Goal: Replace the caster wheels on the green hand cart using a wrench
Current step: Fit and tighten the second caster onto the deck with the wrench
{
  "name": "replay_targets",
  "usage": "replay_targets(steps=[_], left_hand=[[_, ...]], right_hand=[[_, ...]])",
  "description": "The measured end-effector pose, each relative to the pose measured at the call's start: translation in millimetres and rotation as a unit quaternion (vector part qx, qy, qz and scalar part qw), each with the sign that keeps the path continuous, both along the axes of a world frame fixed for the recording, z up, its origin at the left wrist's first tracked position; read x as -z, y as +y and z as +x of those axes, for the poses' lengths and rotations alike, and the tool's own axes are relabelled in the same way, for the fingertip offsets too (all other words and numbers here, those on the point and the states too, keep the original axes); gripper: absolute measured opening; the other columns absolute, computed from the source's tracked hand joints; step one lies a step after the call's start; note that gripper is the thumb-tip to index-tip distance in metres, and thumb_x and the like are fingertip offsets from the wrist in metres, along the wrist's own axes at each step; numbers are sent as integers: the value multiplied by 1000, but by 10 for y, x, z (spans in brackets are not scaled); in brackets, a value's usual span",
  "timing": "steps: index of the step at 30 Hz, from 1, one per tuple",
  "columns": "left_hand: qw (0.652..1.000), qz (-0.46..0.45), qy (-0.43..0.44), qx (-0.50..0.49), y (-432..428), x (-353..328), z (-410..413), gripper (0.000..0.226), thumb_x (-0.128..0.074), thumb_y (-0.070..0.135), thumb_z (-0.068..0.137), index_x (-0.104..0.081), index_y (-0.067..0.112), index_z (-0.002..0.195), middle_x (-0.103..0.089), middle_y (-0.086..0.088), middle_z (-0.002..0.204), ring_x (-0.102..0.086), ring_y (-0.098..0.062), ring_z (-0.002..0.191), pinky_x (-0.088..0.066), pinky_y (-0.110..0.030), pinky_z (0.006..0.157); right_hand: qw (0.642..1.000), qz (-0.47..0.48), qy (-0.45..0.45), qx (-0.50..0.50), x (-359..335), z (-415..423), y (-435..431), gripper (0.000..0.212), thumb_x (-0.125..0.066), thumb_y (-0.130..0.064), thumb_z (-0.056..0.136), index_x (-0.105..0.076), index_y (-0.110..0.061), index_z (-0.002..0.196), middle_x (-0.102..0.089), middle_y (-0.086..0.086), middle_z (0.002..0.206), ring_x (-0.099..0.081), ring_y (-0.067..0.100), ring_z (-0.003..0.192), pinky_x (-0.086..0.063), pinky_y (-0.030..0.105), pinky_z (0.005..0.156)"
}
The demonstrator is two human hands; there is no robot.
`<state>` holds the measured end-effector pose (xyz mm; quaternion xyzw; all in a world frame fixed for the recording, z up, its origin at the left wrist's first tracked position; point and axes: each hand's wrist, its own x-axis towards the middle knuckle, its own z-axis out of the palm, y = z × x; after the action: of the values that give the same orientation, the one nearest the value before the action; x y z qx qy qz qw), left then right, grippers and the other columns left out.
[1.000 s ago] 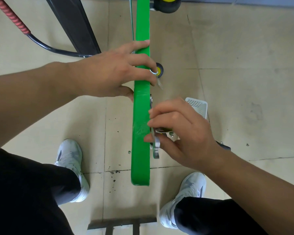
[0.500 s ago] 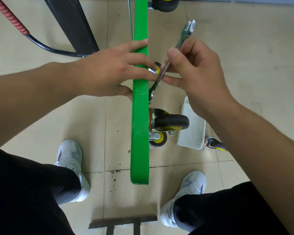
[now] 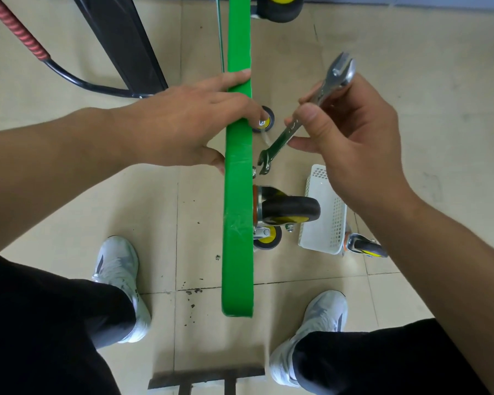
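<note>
The green cart (image 3: 238,223), edge-on at centre, is gripped by the left hand (image 3: 183,126), fingertips hidden behind it. At 2 o'clock the wrench (image 3: 303,115), pinched by the right hand (image 3: 351,143), has been shifted rightward.

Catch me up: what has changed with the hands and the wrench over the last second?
The right hand lifted the wrench up from beside the caster, uncovering it. It now holds the wrench slanted, with the lower end just off the green cart, above the caster. The left hand stayed gripping the green cart, and the basket has not moved.
</note>
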<state>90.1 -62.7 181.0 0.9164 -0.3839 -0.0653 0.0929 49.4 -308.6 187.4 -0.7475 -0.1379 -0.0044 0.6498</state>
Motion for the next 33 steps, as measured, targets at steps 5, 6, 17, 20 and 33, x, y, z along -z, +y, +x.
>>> replay_targets(steps=[5, 6, 17, 20, 33], left_hand=[[1000, 2, -1, 6, 1, 11, 20, 71, -81, 41, 69, -38, 32, 125, -46, 8, 151, -8, -23, 154, -44, -53, 106], [1000, 2, -5, 9, 1, 12, 25, 70, -80, 42, 69, -39, 32, 125, -46, 9, 151, -8, -23, 154, -43, -52, 107], [1000, -25, 3, 16, 39, 53, 55, 67, -77, 44, 70, -46, 27, 127, -43, 16, 152, -8, -21, 154, -41, -48, 109], [999, -28, -1, 21, 36, 54, 65, 64, -66, 52, 69, -45, 28, 125, -44, 16, 151, -10, -22, 154, -47, -53, 105], [999, -36, -1, 27, 37, 76, 75, 63, -69, 50, 69, -41, 32, 123, -45, 17, 150, -13, -22, 154, -49, -55, 101]], right_hand=[[993, -35, -109, -24, 59, -138, 7, 16, -70, -7, 95, -58, -7, 105, -63, 14, 98, -66, 31, 92, -61, 42, 73], [990, -51, -131, -34, 69, -176, 7, 15, -70, -6, 94, -59, -4, 103, -63, 16, 98, -65, 27, 90, -59, 33, 74], [920, -169, -317, -158, 362, -480, -44, 23, -77, -5, 91, -58, -6, 105, -65, 21, 101, -67, 37, 94, -53, 43, 78], [921, -155, -322, -154, 371, -497, -53, 21, -74, -7, 94, -56, -6, 104, -65, 22, 99, -66, 40, 94, -53, 45, 77], [928, -162, -294, -161, 465, -510, 6, 28, -79, -2, 88, -58, -8, 105, -62, 17, 105, -66, 38, 96, -54, 44, 77]])
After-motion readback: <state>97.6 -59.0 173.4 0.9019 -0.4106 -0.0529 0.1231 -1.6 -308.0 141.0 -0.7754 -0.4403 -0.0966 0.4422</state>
